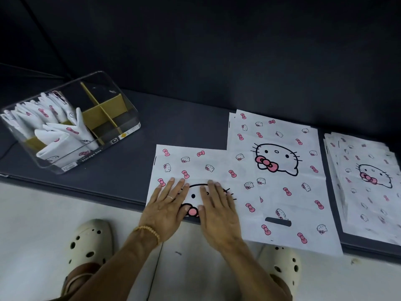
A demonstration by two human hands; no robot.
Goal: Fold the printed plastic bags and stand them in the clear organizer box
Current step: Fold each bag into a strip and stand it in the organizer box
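Note:
A white plastic bag [195, 164] printed with cat faces and pink bows lies flat on the dark surface near its front edge. My left hand [167, 205] and my right hand [219, 209] both press flat on it, fingers straight, side by side over the big cat face. Partly under it to the right lies another printed bag [282, 183] with its handle cut-out toward me. A stack of more bags [366, 181] sits at the far right. The clear organizer box [121, 114] stands at the left, with several folded bags [58, 131] upright in its left compartments.
Brown cardboard dividers [102, 109] split the box; its right compartments hold nothing. A dark padded back rises behind the surface. Below the front edge are a pale floor and my two cream clogs [91, 242].

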